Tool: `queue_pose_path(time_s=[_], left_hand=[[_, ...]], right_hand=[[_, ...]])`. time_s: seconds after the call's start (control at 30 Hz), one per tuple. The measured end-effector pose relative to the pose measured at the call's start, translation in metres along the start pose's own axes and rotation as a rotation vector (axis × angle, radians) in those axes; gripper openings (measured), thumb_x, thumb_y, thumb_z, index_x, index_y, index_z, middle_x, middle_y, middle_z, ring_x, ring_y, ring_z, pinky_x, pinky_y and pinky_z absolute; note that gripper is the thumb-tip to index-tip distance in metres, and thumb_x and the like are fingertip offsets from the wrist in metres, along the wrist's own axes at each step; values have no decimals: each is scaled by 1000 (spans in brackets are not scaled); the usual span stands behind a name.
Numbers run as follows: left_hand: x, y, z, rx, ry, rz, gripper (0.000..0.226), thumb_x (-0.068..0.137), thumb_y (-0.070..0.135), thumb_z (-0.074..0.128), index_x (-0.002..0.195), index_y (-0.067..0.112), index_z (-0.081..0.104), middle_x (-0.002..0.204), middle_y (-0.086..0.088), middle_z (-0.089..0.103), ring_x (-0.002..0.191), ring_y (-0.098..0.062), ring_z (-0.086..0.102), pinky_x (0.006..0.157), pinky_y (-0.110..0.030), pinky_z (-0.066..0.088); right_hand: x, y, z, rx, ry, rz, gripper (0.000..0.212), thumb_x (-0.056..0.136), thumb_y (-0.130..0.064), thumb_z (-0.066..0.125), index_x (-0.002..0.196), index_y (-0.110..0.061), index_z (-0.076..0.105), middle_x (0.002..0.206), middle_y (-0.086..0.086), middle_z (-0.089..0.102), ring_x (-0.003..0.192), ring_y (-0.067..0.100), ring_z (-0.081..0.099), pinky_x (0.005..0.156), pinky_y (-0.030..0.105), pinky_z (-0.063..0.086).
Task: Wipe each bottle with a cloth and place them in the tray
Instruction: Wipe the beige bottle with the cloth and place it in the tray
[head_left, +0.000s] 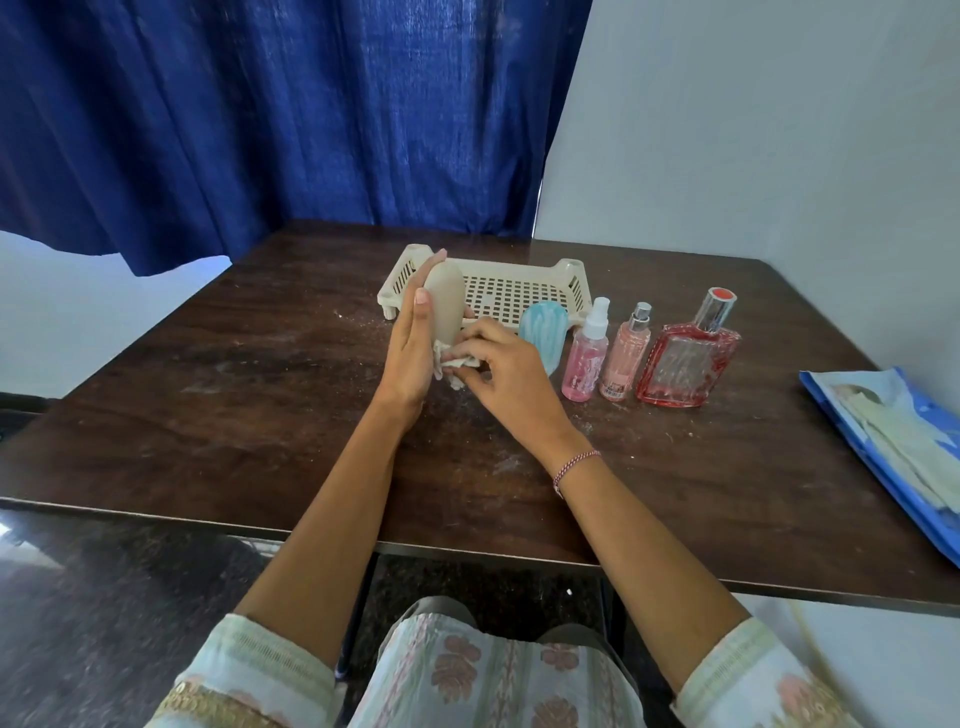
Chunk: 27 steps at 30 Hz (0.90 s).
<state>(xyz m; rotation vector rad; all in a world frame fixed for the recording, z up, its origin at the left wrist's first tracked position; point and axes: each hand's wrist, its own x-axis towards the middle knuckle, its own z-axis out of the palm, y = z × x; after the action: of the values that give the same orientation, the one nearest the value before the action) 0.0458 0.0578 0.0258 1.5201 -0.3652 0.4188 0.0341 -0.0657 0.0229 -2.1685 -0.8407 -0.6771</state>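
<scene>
1. One dark table carries everything, and its top is flecked with pale dust. I'd carry the wiped bottle straight to the tray rather than set it down again.
2. The cream slotted tray sits at the far middle, just behind the hands. I can see no bottle in it yet, so it's a short reach.
3. Four bottles wait on the right: a blue-and-white bottle by the tray's near right corner, then two pink spray bottles and a red bottle. The right elbow should stay clear of them.
4. The beige bottle is held off the table, roughly upright, in front of the tray's left end. Its rounded top looks slippery, so I'd turn it slowly.
5. The left grip holds that bottle between thumb and long fingers. It should roll the bottle so every side meets the cloth.
6. The right grip pinches the cloth against the bottle's lower end. Firm strokes upward would cover the rest.
7. The cloth is a small pale wad. Opening it out a little would wipe more at each pass.
</scene>
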Motion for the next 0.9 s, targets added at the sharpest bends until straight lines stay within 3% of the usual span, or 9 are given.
queue_pose_path(time_s=[0.1, 0.23, 0.33, 0.43, 0.53, 0.7, 0.77, 0.9], left_hand=[[1, 2, -3, -18, 23, -1, 40, 105, 33, 20, 141, 31, 37, 140, -6, 45, 111, -20, 57, 92, -40, 53], [1, 5, -4, -81, 77, -52, 40, 105, 30, 18, 142, 29, 34, 115, 14, 59, 99, -6, 61, 84, -26, 53], [1, 4, -5, -94, 104, -68, 43, 105, 33, 19, 145, 28, 33, 109, 8, 62, 94, -7, 59, 81, -26, 53], [0, 5, -5, -143, 104, -102, 43, 104, 36, 19, 144, 30, 34, 112, -14, 60, 95, -11, 60, 82, -29, 54], [0, 7, -6, -169, 103, -122, 38, 104, 37, 18, 135, 37, 41, 104, -5, 66, 97, -15, 62, 90, -44, 53], [-1, 9, -3, -194, 95, -151, 38, 105, 35, 17, 131, 31, 44, 92, 20, 70, 90, -5, 66, 83, -37, 55], [-2, 10, -4, -230, 86, -167, 37, 105, 36, 18, 120, 34, 51, 95, 16, 71, 92, -8, 66, 89, -43, 53], [-1, 8, -3, -293, 56, -190, 38, 105, 36, 20, 126, 31, 51, 101, 1, 70, 97, -17, 65, 89, -43, 54]], right_hand=[[-1, 5, 0, -50, -106, 15, 19, 77, -3, 71, 96, -7, 71, 96, 6, 59, 89, 16, 56, 81, 25, 47], [-3, 7, 3, -32, -239, 45, 23, 81, -19, 71, 102, -10, 71, 99, 4, 55, 93, 14, 53, 84, 32, 48], [-4, 5, 2, -4, -274, 52, 29, 86, -36, 63, 104, -14, 71, 99, -1, 55, 96, 11, 49, 85, 29, 44], [-5, 4, 2, 2, -220, 61, 31, 91, -38, 56, 103, -14, 71, 99, -2, 59, 95, 11, 50, 82, 30, 45], [-3, 6, 4, 49, -108, 98, 26, 94, -29, 55, 100, -8, 69, 96, 1, 59, 90, 12, 54, 77, 31, 49], [-2, 5, 6, 132, 27, 192, 17, 93, -23, 57, 97, -8, 61, 96, 0, 57, 84, 4, 54, 77, 16, 48], [-3, 5, 7, 150, 51, 223, 16, 92, -22, 58, 101, -9, 60, 99, 2, 59, 86, 2, 54, 79, 11, 46], [-4, 6, 11, 106, 16, 211, 27, 92, -23, 58, 113, -7, 59, 104, 6, 61, 91, 7, 54, 83, 14, 45]])
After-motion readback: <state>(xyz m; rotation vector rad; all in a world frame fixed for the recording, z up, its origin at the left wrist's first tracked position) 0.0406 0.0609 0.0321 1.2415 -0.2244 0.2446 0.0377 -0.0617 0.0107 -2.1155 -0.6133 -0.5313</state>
